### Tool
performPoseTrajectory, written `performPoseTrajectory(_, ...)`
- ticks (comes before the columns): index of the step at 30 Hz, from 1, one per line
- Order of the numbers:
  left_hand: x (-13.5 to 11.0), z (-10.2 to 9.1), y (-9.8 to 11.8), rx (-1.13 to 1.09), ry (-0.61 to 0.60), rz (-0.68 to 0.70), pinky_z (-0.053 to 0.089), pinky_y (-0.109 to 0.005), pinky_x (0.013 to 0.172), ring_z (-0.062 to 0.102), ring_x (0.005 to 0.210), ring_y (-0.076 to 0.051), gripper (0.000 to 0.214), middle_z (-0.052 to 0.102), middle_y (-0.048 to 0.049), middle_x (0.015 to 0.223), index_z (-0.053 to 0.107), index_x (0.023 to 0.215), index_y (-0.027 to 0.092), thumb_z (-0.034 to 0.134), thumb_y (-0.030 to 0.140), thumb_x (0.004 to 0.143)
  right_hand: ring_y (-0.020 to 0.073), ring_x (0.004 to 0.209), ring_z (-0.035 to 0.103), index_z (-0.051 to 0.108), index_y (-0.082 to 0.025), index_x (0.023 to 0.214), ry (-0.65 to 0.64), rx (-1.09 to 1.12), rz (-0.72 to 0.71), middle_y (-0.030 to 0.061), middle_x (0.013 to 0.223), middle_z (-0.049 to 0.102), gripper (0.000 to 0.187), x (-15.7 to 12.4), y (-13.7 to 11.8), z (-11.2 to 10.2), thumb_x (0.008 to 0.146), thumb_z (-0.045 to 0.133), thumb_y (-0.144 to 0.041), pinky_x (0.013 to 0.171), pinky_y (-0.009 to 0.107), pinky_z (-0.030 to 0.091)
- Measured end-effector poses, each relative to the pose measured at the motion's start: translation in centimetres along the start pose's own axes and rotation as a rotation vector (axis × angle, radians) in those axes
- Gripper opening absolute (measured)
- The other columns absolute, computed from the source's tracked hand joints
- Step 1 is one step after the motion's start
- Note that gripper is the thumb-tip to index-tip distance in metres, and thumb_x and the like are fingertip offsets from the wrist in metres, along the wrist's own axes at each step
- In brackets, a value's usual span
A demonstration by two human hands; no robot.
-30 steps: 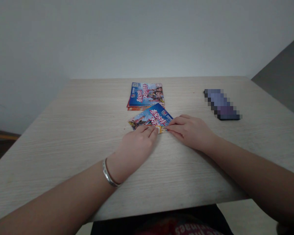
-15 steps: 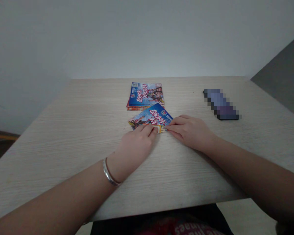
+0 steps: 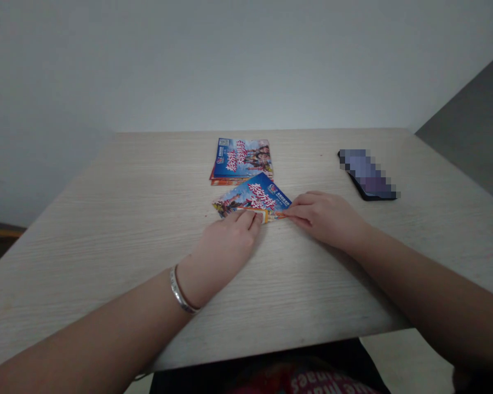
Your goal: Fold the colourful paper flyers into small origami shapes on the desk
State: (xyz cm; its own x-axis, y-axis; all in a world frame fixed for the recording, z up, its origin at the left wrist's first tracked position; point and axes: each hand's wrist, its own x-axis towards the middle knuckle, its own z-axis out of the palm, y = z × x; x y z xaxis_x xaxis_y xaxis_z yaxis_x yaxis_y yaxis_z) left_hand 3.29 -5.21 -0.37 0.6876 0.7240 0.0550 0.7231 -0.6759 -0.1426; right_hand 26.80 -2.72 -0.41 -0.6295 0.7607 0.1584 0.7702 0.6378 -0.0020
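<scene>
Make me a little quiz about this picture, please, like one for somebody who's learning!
1. Fill in the gap: the silver bracelet is on the person's ____ wrist.
2. True or false: the left hand and the right hand both touch the nearer card.
3. Which lies to the right of the stack of cards?
A) the silver bracelet
B) the phone
C) the left hand

Key: 1. left; 2. true; 3. B
</scene>
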Motion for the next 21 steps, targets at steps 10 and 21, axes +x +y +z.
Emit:
performPoseTrajectory(10, 0.1, -0.6, -0.2, -0.018, -0.061, -0.037, 0.059, -0.04, 0.079, 0.063, 0.103, -0.027, 0.034, 0.064, -0.0138, 0.115, 0.058, 0.126, 0.01, 0.044, 0.007, 0.094, 0.0207, 0.091, 0.066, 0.076, -0.026, 0.105, -0.011, -0.018, 0.017, 0.0046, 0.101, 0.074, 0.024, -0.4, 1.0, -0.2, 0.095, 0.054, -0.024, 0.077, 0.033, 0.049)
performPoseTrajectory(21, 0.4, -0.3, 0.0, 0.04, 0.021, -0.018, 0.053, -0.046, 0.078, 0.059, 0.098, -0.031, 0.045, 0.061, -0.0122, 0.107, 0.048, 0.141, 0.025, 0.044, 0.038, 0.098, 0.0188, 0.093, 0.064, 0.072, -0.031, 0.116, 0.033, -0.013, -0.004, 0.0026, 0.106, 0.073, 0.033, 0.0, 0.8, 0.7, 0.093, 0.054, -0.015, 0.076, 0.031, 0.048)
